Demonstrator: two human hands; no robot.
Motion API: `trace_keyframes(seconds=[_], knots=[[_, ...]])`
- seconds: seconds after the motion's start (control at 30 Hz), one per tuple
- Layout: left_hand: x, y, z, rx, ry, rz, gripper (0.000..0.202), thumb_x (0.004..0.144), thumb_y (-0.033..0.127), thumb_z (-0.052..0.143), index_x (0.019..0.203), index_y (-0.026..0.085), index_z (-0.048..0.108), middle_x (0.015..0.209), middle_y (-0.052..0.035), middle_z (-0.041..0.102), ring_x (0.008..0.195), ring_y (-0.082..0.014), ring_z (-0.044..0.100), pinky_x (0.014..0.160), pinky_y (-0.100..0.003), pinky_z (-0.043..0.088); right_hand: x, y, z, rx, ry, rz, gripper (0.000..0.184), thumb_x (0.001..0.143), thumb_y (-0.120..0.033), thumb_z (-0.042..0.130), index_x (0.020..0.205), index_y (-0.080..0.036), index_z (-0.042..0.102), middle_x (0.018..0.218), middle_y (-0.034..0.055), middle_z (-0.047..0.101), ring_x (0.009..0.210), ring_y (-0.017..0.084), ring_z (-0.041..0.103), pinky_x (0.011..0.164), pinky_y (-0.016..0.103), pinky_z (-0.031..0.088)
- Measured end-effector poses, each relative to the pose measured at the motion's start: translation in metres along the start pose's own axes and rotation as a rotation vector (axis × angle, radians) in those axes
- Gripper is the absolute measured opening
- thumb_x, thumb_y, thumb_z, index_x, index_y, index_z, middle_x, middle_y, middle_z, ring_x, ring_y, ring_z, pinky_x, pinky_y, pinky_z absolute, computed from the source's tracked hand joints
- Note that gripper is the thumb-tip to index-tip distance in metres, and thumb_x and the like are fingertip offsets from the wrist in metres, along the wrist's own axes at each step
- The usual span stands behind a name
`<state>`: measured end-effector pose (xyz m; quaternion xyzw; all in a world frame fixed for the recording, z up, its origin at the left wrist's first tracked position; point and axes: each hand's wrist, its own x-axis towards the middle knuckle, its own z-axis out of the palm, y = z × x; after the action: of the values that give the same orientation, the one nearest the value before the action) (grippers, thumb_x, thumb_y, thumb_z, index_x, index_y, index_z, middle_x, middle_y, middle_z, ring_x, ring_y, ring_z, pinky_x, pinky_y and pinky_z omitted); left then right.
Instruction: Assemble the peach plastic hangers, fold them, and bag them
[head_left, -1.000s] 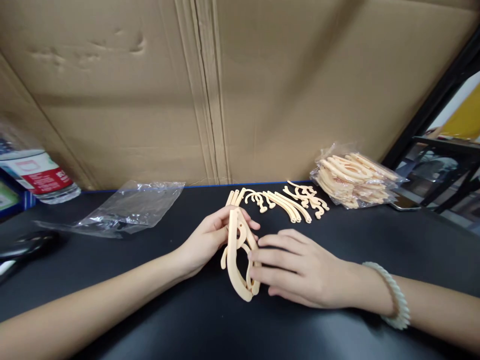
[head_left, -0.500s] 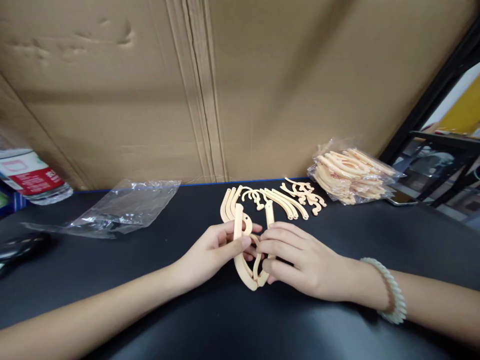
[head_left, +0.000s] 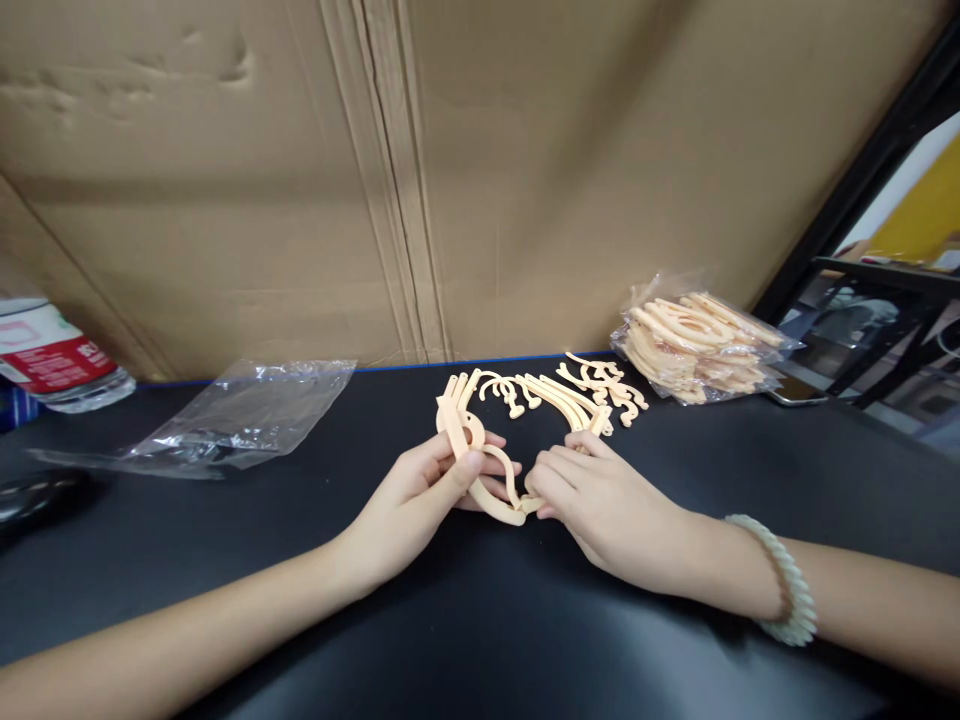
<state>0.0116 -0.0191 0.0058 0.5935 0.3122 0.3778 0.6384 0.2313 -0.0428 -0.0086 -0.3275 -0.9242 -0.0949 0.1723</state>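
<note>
Cream folding hanger (head_left: 496,508) spread wider vs 0.5 s ago, over worktop (head_left: 450,640), short of far edge. L hand (head_left: 420,500) grip closed on L bar (head_left: 456,430); R hand (head_left: 607,500) closed round R bar (head_left: 598,420). Done, seemingly: bars joined, lower end. Remaining: loose curved bars (head_left: 562,398), hooked pcs (head_left: 600,377) nr far edge; bagged pcs (head_left: 697,335), far R corner.

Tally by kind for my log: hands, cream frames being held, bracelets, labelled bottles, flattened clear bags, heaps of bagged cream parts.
Hands: 2 (left hand, right hand)
Held cream frame: 1
Bracelet: 1
Labelled bottle: 1
Flattened clear bag: 1
Heap of bagged cream parts: 1
Total: 7
Loose cream parts overlap too much to count, so they are left out.
</note>
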Motion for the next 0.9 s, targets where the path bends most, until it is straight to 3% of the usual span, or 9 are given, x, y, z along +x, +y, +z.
trace_keyframes(seconds=[0.23, 0.47, 0.53, 0.67, 0.77, 0.9], knots=[[0.002, 0.001, 0.001, -0.019, 0.022, -0.091, 0.044, 0.082, 0.048, 0.071, 0.104, 0.011, 0.064, 0.09, -0.0103, 0.076, 0.08, -0.025, 0.075, 0.075, -0.034, 0.061, 0.001, -0.001, -0.004, -0.036, 0.032, -0.081, 0.023, 0.09, -0.004, 0.038, 0.083, -0.018, 0.055, 0.075, 0.0014, 0.056, 0.071, 0.016, 0.044, 0.078, 0.033, 0.03], [0.006, 0.001, -0.003, -0.167, 0.106, -0.09, 0.033, 0.086, 0.043, 0.068, 0.097, 0.012, 0.064, 0.081, -0.0092, 0.076, 0.076, -0.0227, 0.074, 0.071, -0.033, 0.061, 0.004, -0.003, -0.013, -0.205, 0.205, -0.271, 0.028, 0.096, -0.008, 0.04, 0.075, -0.019, 0.056, 0.066, -0.0015, 0.056, 0.063, 0.014, 0.042, 0.072, 0.032, 0.03], [0.007, 0.001, -0.004, -0.19, 0.108, -0.06, 0.031, 0.086, 0.041, 0.068, 0.096, 0.012, 0.064, 0.081, -0.0092, 0.076, 0.076, -0.0222, 0.074, 0.072, -0.033, 0.061, 0.003, 0.004, -0.009, -0.132, 0.207, -0.239, 0.03, 0.098, -0.007, 0.036, 0.079, -0.019, 0.056, 0.069, -0.0012, 0.059, 0.064, 0.013, 0.045, 0.073, 0.031, 0.031], [0.007, 0.0, -0.004, -0.184, 0.072, -0.06, 0.032, 0.086, 0.041, 0.067, 0.098, 0.012, 0.063, 0.081, -0.0101, 0.076, 0.073, -0.0232, 0.074, 0.071, -0.035, 0.061, 0.001, 0.024, 0.0, 0.003, 0.224, -0.046, 0.025, 0.098, -0.008, 0.037, 0.114, -0.016, 0.054, 0.079, 0.0009, 0.065, 0.072, 0.014, 0.055, 0.081, 0.033, 0.037], [0.007, 0.001, -0.004, -0.166, 0.104, -0.07, 0.031, 0.087, 0.041, 0.066, 0.097, 0.011, 0.064, 0.081, -0.0104, 0.076, 0.073, -0.0234, 0.074, 0.072, -0.035, 0.061, -0.001, 0.036, -0.001, -0.047, 0.263, 0.002, 0.026, 0.094, -0.003, 0.04, 0.108, -0.017, 0.056, 0.091, 0.0041, 0.069, 0.097, 0.019, 0.059, 0.096, 0.041, 0.036], [0.006, 0.003, -0.003, -0.162, 0.107, -0.075, 0.032, 0.086, 0.042, 0.067, 0.096, 0.011, 0.063, 0.079, -0.0099, 0.076, 0.072, -0.024, 0.074, 0.071, -0.035, 0.061, -0.001, 0.047, -0.002, -0.087, 0.25, 0.01, 0.037, 0.087, 0.004, 0.038, 0.103, -0.02, 0.06, 0.105, 0.0061, 0.068, 0.12, 0.024, 0.053, 0.109, 0.052, 0.03]])
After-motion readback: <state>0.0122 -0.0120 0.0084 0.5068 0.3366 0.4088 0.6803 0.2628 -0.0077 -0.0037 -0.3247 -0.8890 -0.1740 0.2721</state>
